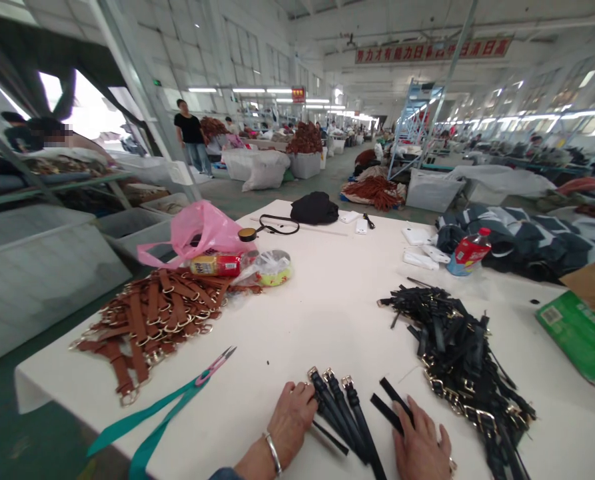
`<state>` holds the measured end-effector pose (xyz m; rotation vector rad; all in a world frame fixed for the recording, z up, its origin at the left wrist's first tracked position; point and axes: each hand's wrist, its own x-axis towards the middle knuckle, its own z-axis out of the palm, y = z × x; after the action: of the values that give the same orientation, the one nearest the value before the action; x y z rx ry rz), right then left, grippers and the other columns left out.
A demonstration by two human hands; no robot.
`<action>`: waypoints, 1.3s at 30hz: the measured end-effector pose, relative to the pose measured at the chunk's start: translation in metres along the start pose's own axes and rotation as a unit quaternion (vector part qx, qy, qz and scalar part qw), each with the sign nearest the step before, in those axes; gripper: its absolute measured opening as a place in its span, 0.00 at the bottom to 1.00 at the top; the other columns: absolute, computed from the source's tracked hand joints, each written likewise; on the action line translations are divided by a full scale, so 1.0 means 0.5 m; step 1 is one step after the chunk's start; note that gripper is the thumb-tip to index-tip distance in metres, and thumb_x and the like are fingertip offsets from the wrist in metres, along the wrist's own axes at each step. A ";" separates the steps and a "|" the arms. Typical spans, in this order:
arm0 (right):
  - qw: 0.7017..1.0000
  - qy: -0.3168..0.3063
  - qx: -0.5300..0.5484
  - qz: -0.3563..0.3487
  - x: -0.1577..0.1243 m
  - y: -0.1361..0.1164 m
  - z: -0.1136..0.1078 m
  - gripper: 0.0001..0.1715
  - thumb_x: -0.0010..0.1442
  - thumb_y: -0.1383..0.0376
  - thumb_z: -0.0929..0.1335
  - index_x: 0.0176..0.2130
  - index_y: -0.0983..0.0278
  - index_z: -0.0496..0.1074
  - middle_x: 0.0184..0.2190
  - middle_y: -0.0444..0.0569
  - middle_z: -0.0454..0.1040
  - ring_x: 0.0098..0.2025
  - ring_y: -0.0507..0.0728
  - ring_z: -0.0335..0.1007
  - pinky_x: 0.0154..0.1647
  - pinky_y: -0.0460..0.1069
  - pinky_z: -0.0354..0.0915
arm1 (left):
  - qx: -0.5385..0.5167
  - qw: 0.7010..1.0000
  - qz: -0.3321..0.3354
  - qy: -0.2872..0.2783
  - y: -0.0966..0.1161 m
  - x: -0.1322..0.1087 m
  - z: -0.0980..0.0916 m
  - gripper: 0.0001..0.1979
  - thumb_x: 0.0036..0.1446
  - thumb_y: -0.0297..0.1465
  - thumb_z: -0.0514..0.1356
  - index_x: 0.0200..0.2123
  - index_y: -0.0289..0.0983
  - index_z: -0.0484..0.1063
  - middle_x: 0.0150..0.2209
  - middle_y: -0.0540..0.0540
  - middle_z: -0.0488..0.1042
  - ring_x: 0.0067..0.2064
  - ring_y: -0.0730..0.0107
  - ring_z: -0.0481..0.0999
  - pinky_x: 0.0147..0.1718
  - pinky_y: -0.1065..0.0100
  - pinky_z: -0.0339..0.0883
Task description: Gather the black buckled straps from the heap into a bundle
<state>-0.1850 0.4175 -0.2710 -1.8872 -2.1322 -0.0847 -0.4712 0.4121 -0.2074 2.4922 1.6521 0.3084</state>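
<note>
Three black buckled straps [340,413] lie between the hands, their long axes running from the buckles at the far end down toward the person. They sit nearer the left hand [291,423], which lies flat and open just beside them, holding nothing. The right hand [420,445] is open too, its fingers [411,417] resting on two short black strips [390,410]. Green ribbon [147,427] and pink-handled snips [214,367] lie to the left on the white table [52,373]. A heap of black straps [460,353] sits right, brown straps [147,327] farther left. Beyond, white sacks [262,170] line a long factory hall [402,27].
</note>
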 end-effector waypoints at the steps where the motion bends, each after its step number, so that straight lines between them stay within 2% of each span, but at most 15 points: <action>1: 1.000 0.007 -0.003 -0.007 -0.002 -0.007 0.001 0.24 0.53 0.60 0.60 0.51 0.54 0.65 0.55 0.52 0.64 0.52 0.67 0.62 0.50 0.70 0.53 | -0.003 1.000 -0.001 -0.001 -0.002 0.000 0.002 0.07 0.55 0.21 0.52 0.28 0.35 0.67 0.38 0.46 0.68 0.42 0.65 0.65 0.41 0.59 0.55; 3: 0.999 0.015 0.014 -0.042 -0.008 -0.024 0.006 0.25 0.54 0.59 0.61 0.52 0.55 0.64 0.55 0.52 0.63 0.53 0.66 0.62 0.50 0.66 0.57 | -0.013 1.000 0.005 -0.001 -0.002 0.001 0.004 0.06 0.54 0.22 0.53 0.28 0.36 0.66 0.38 0.46 0.68 0.46 0.63 0.63 0.44 0.59 0.54; 6: 0.991 0.021 0.066 -0.113 -0.021 -0.055 0.021 0.24 0.54 0.56 0.63 0.50 0.59 0.67 0.50 0.53 0.69 0.49 0.63 0.66 0.45 0.56 0.65 | -0.028 0.999 0.019 -0.004 0.002 0.002 0.004 0.05 0.52 0.22 0.54 0.31 0.36 0.66 0.43 0.45 0.67 0.51 0.62 0.60 0.48 0.59 0.52; 9: 0.980 0.023 0.098 -0.172 -0.029 -0.080 0.034 0.23 0.53 0.55 0.65 0.46 0.64 0.70 0.42 0.53 0.75 0.42 0.59 0.71 0.40 0.49 0.69 | -0.042 0.998 0.038 -0.021 0.009 0.003 0.000 0.05 0.49 0.22 0.56 0.31 0.37 0.66 0.42 0.47 0.67 0.47 0.64 0.62 0.46 0.61 0.53; 11: 0.976 0.021 0.108 -0.188 -0.028 -0.092 0.037 0.22 0.53 0.56 0.66 0.45 0.65 0.71 0.39 0.52 0.76 0.39 0.58 0.72 0.38 0.48 0.69 | -0.048 0.997 0.047 -0.036 0.013 0.001 -0.003 0.05 0.48 0.24 0.56 0.30 0.37 0.65 0.38 0.47 0.67 0.44 0.65 0.63 0.45 0.61 0.53; 18: 0.981 -0.003 0.141 -0.132 -0.019 -0.114 0.038 0.22 0.53 0.57 0.65 0.48 0.61 0.68 0.42 0.52 0.74 0.42 0.60 0.69 0.40 0.51 0.68 | -0.052 0.995 0.044 -0.068 0.020 -0.016 -0.004 0.03 0.50 0.25 0.54 0.31 0.37 0.63 0.37 0.47 0.66 0.41 0.65 0.61 0.42 0.59 0.53; 21: 0.978 -0.026 0.162 -0.128 -0.018 -0.115 0.044 0.22 0.53 0.61 0.65 0.49 0.59 0.67 0.42 0.50 0.73 0.43 0.59 0.69 0.41 0.51 0.67 | -0.048 0.995 0.039 -0.079 0.014 -0.017 -0.002 0.07 0.47 0.23 0.54 0.32 0.37 0.62 0.38 0.46 0.65 0.40 0.65 0.61 0.42 0.59 0.53; 26: 0.976 -0.052 0.192 -0.083 -0.014 -0.114 0.043 0.20 0.53 0.67 0.62 0.47 0.60 0.67 0.43 0.51 0.72 0.43 0.59 0.67 0.45 0.52 0.65 | -0.043 0.992 0.049 -0.103 0.008 -0.013 -0.012 0.11 0.40 0.22 0.56 0.31 0.37 0.61 0.36 0.46 0.64 0.40 0.64 0.60 0.39 0.60 0.54; 30: 0.968 -0.113 0.210 -0.078 -0.005 -0.115 0.019 0.23 0.53 0.69 0.61 0.49 0.60 0.66 0.44 0.51 0.71 0.45 0.59 0.66 0.48 0.52 0.64 | -0.046 0.993 0.057 -0.095 0.014 -0.022 -0.033 0.08 0.45 0.24 0.55 0.32 0.38 0.62 0.38 0.46 0.63 0.41 0.63 0.60 0.41 0.59 0.54; 33: 0.964 -0.145 0.216 -0.059 0.002 -0.120 -0.003 0.25 0.52 0.69 0.60 0.50 0.62 0.65 0.45 0.51 0.70 0.47 0.59 0.65 0.50 0.53 0.63 | -0.076 0.988 0.095 -0.094 0.014 -0.036 -0.038 0.07 0.49 0.27 0.54 0.34 0.40 0.63 0.39 0.46 0.63 0.42 0.64 0.61 0.44 0.58 0.54; 36: 0.963 -0.157 0.217 -0.041 0.005 -0.126 -0.015 0.25 0.52 0.69 0.60 0.50 0.63 0.65 0.45 0.52 0.70 0.47 0.60 0.64 0.50 0.54 0.62 | -0.106 0.982 0.118 -0.100 0.012 -0.048 -0.037 0.13 0.46 0.30 0.57 0.38 0.42 0.64 0.41 0.47 0.64 0.44 0.62 0.61 0.48 0.54 0.52; 39: 0.962 -0.158 0.222 -0.033 0.005 -0.129 -0.017 0.24 0.52 0.69 0.60 0.50 0.64 0.66 0.45 0.52 0.70 0.47 0.60 0.64 0.51 0.54 0.62 | -0.148 0.979 0.107 -0.089 0.010 -0.046 -0.042 0.19 0.45 0.31 0.58 0.44 0.43 0.63 0.46 0.46 0.64 0.47 0.60 0.60 0.51 0.54 0.51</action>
<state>-0.2466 0.4087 -0.2526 -1.6439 -2.1720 0.6688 -0.4805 0.3888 -0.1883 2.3916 1.1772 0.3180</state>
